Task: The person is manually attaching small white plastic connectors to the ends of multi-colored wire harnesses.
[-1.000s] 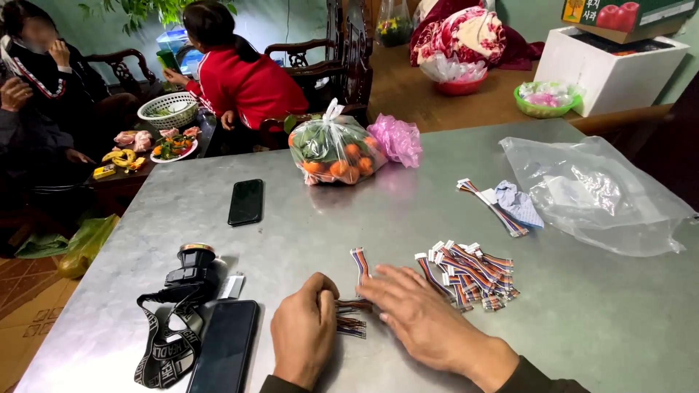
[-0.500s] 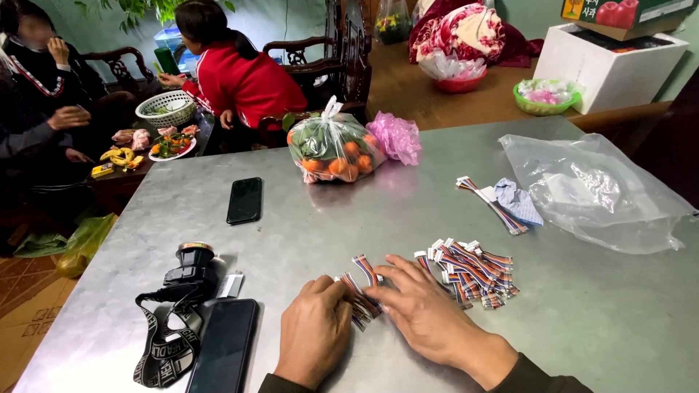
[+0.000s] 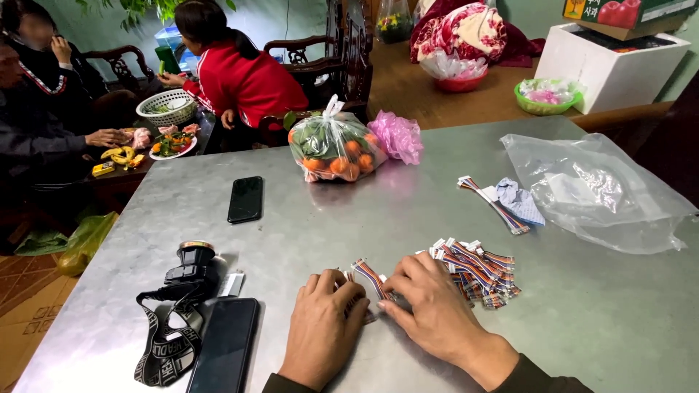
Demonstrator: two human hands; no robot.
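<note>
Both hands lie flat on the metal bench [image 3: 408, 211], side by side, working one small bundle of striped wires [image 3: 368, 276]. The left hand [image 3: 322, 326] presses palm down, its fingers curled over the near end of the bundle. The right hand [image 3: 435, 311] pinches the same wires between thumb and forefinger, so each grip is closed on the wires and the bundle sits between the two hands, touching the bench, its far end poking up and away from the fingertips.

Just right of the right hand, nearly touching its knuckles, lies a pile of like cables [image 3: 477, 263] with white plugs. Farther off beyond that pile sits another short cable set [image 3: 494, 204] beside a scrap of blue cloth [image 3: 520, 201], and past those a big clear plastic bag [image 3: 597, 191] slumps at the bench's right edge.

Left of the left hand, close by, lies a dark phone [image 3: 225, 346], screen down or dark, I cannot tell which. A black strapped camera mount [image 3: 182, 291] rests against it. Well beyond the hands a second phone [image 3: 246, 199] lies alone, and at the far edge stands a knotted bag of oranges [image 3: 333, 149] with a pink bag [image 3: 397, 136] touching it.

Behind the bench, people sit at a low table [image 3: 131, 171] with fruit on a plate [image 3: 173, 144].
</note>
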